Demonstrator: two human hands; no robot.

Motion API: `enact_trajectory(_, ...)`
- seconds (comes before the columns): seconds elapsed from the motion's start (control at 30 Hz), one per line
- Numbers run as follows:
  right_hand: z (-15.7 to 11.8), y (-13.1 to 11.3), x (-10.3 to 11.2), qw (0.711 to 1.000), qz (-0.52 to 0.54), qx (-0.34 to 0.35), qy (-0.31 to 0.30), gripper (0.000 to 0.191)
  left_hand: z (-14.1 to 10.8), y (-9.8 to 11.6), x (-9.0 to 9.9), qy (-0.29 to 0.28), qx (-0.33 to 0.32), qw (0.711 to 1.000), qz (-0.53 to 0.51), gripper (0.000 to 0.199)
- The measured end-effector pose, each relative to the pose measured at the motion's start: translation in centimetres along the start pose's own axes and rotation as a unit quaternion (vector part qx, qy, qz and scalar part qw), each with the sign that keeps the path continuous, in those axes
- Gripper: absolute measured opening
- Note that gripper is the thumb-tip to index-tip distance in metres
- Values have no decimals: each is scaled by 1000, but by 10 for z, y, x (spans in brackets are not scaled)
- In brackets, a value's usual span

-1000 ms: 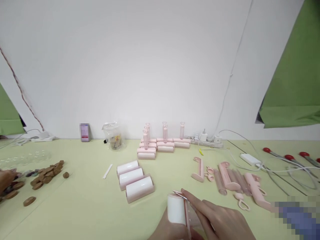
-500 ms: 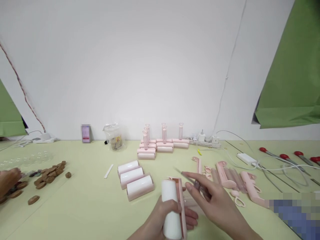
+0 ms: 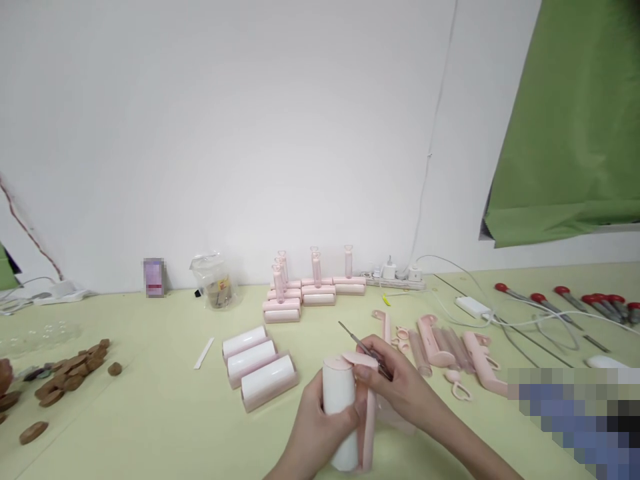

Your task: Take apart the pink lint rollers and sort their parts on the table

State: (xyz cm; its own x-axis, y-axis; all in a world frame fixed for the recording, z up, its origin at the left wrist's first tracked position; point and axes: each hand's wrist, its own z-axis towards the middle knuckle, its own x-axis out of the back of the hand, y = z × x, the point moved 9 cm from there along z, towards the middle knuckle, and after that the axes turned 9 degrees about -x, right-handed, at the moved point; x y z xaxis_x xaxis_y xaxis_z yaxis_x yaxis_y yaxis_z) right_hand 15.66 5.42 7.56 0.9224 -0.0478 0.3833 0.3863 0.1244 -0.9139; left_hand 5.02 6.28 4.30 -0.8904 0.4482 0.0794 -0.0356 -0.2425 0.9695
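Observation:
Near the bottom middle, a white lint roller (image 3: 339,393) stands upright in my left hand (image 3: 327,427), whose fingers wrap around it. Along its right side runs a pink plastic holder (image 3: 369,427), with a pink end piece (image 3: 361,361) at the top. My right hand (image 3: 393,380) is closed on a thin, pointed grey metal tool (image 3: 365,348), its tip directed up and left. The thumb and fingers of that hand also touch the pink holder near its top. Behind my left hand lie white sticky rolls (image 3: 269,382) in clear wrap.
Assembled pink lint rollers (image 3: 281,312) stand at the back by the wall. To the right are pink holder parts (image 3: 434,343), a heart-shaped ring piece (image 3: 459,389), white cables (image 3: 560,313) and red-topped tools (image 3: 537,298). Brown pieces (image 3: 75,370) and another person's hand (image 3: 5,377) are at left.
My right hand has moved left and down onto the top of the pink holder. The roller and holder have turned, showing the pink end piece. The view has shifted right.

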Motion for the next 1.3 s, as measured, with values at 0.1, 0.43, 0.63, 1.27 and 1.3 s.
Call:
enact_trajectory(0.1, 3, -3, 0, 1000, -24, 19, -2, 24, 2, -6, 0, 11, 8, 1000, -8, 27)
enact_trajectory(0.43, 0, 9, 3, 991, -101, -24, 80, 25, -6, -16, 2, 120, 19, 990, -69, 29)
enact_trajectory(0.63, 9, 10, 25, 990, -50, -50, 124, 31, 4, -12, 29, 193, 2, 977, -95, 29)
enact_trajectory(1.27, -21, 35, 123, 975, 38, -122, 182, 39, 50, 32, -37, -191, -159, 931, 267, 46)
enact_trajectory(1.3, -22, 37, 123, 978, -37, -119, 170, 39, 50, 27, -30, -171, -130, 951, 225, 46)
